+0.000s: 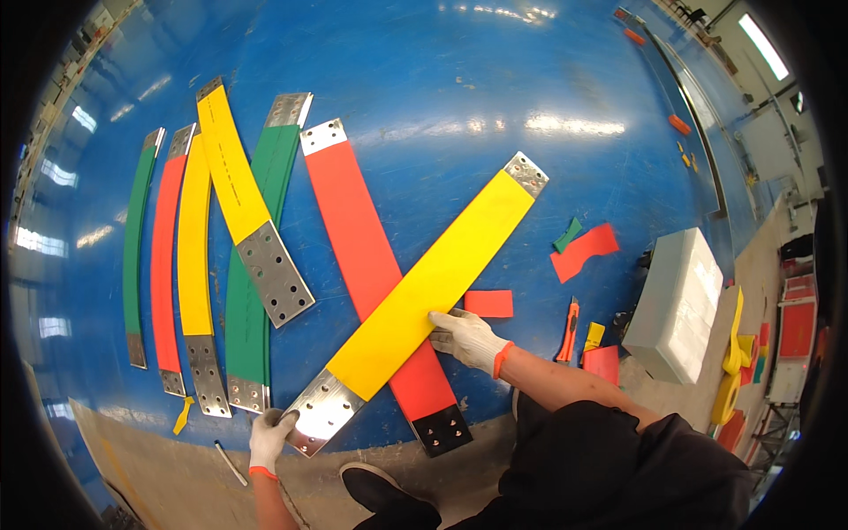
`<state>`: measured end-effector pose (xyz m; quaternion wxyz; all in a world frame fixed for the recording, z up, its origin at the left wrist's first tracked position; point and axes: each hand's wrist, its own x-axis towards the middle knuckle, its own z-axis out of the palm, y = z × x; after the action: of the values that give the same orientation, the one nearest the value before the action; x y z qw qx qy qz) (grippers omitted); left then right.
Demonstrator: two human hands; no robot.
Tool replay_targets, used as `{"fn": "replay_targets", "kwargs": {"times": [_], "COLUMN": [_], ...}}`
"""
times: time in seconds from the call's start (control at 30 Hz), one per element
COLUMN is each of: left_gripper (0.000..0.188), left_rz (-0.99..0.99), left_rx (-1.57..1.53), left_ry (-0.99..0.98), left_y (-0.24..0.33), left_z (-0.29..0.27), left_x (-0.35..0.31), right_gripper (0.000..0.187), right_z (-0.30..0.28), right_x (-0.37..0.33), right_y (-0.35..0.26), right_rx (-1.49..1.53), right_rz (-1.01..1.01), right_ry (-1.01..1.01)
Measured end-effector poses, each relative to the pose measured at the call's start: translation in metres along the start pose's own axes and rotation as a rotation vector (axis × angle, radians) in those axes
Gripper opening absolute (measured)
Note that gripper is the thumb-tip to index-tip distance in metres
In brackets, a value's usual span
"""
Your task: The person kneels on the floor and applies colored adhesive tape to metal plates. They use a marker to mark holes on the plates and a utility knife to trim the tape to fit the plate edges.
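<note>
A: What's closest to the person?

B: A dark shoe (380, 488) at the lower edge, and a white marker (230, 465) lying left of it. Just beyond is the gloved left hand (268, 439).

A: Doing what?

B: Grasping the near metal end of a long yellow bar (431, 290), thumb on top.

A: And the other one?

B: The gloved right hand (470, 340) grips that bar's edge around the middle, thumb over the yellow face; I can't see all its fingers.

A: So where does the bar lie?

B: Slantwise over a long red bar (355, 221), its far end pointing up and right. I can't tell whether the two touch at the crossing.

A: Anything just past the right hand?

B: A red rectangular piece (495, 304) on the blue floor (415, 168). Farther right, an orange-red cutter (570, 327) and a white box (678, 305).

A: And across on the left?

B: A wide green bar (250, 349) with a drilled yellow bar (233, 172) crossing over it, then slimmer yellow (195, 256), red (165, 265) and green (139, 243) ones side by side.

A: Farthest off?

B: Small orange pieces (679, 124) by a long rail, upper right.
</note>
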<state>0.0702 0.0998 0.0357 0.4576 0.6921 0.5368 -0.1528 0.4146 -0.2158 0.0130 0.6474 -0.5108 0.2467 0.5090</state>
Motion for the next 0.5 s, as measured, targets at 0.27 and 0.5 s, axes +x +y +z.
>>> {"fn": "replay_targets", "kwargs": {"times": [0.27, 0.5], "left_gripper": [0.027, 0.031], "left_rz": [0.008, -0.056], "left_rx": [-0.500, -0.524], "left_ry": [-0.022, 0.032], "left_y": [-0.029, -0.004], "left_z": [0.025, 0.017], "left_x": [0.007, -0.089], "right_gripper": [0.049, 0.048], "right_z": [-0.005, 0.014], "right_x": [0.017, -0.034], "right_y": [0.009, 0.009], "right_rx": [-0.116, 0.106], "right_rz": [-0.048, -0.196], "right_ry": [-0.030, 0.014]}}
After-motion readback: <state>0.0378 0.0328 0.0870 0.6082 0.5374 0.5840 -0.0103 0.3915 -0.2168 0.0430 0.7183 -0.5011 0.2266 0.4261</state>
